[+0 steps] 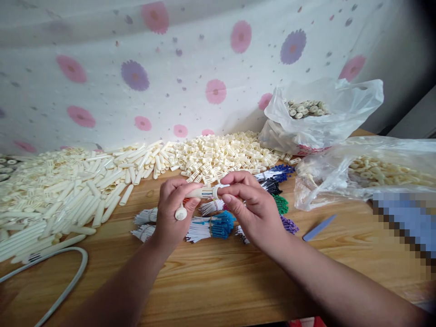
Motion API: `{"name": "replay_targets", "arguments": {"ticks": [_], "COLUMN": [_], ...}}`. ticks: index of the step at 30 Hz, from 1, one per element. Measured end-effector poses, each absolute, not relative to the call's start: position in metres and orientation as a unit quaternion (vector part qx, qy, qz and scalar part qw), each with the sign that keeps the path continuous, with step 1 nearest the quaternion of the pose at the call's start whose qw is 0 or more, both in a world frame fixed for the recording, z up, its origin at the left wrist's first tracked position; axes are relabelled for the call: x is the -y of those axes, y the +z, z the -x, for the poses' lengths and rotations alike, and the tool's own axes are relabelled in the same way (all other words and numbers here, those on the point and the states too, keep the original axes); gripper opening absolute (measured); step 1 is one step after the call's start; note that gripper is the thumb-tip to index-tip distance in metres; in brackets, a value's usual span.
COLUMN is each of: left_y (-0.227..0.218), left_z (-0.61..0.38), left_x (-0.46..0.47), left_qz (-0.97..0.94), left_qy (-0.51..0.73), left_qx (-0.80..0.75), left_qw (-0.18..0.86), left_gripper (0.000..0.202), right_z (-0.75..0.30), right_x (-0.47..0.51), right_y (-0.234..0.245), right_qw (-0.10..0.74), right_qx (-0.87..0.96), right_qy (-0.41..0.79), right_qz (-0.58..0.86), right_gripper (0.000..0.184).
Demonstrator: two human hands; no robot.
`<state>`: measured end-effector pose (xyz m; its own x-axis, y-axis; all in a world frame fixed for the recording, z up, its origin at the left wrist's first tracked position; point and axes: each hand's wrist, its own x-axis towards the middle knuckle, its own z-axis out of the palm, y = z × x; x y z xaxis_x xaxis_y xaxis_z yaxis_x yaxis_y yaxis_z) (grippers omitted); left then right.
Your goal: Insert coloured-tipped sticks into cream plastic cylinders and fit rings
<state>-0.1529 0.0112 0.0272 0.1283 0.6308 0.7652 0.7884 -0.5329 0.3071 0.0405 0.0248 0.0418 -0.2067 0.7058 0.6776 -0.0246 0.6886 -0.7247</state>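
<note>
Above the middle of the table, my left hand (173, 215) is closed around a cream pen barrel (205, 193) lying level. A round whitish knob (180, 212) pokes out below the fingers of that hand; whether it belongs to the pen is hidden. My right hand (254, 211) pinches the pen's right end, where a cream collar (215, 193) shows. Beneath the hands lie banded bundles of thin white refills: blue-tipped ones (221, 225), white ones (145, 217), dark blue ones (279, 172), green ones (280, 204) and purple ones (289, 224).
Long cream pen barrels (91, 200) are heaped on the left, with slotted cream pieces (221, 154) behind. At right stand a plastic bag (361, 102) of round parts and another bag (309, 181). A blue blade-shaped strip (320, 228) lies nearby. A white cable (80, 272) curves at front left.
</note>
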Motion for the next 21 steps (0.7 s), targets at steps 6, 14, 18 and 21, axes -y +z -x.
{"name": "replay_targets", "arguments": {"ticks": [6, 14, 18, 21], "left_y": [0.0286, 0.0280, 0.0279, 0.0283], "left_z": [0.1521, 0.1529, 0.1528, 0.1523], "left_x": [-0.0111, -0.0105, -0.0085, -0.0079], "left_qz": [0.738, 0.733, 0.731, 0.733], "left_qy": [-0.464, -0.453, -0.445, -0.452], "left_qx": [0.482, 0.490, 0.495, 0.487], "left_qw": [0.094, 0.130, 0.152, 0.144], "left_gripper": [0.020, 0.022, 0.023, 0.024], "right_z": [-0.0416, -0.0425, -0.0428, -0.0426], "right_x": [-0.0275, -0.0297, -0.0280, -0.0262], "right_y": [0.0420, 0.0394, 0.0396, 0.0424], "right_qw": [0.571, 0.562, 0.546, 0.549], "right_qx": [0.700, 0.717, 0.738, 0.721], "right_qy": [0.355, 0.316, 0.295, 0.337], "right_qz": [0.240, 0.267, 0.265, 0.254], "right_gripper": [0.013, 0.014, 0.016, 0.014]}}
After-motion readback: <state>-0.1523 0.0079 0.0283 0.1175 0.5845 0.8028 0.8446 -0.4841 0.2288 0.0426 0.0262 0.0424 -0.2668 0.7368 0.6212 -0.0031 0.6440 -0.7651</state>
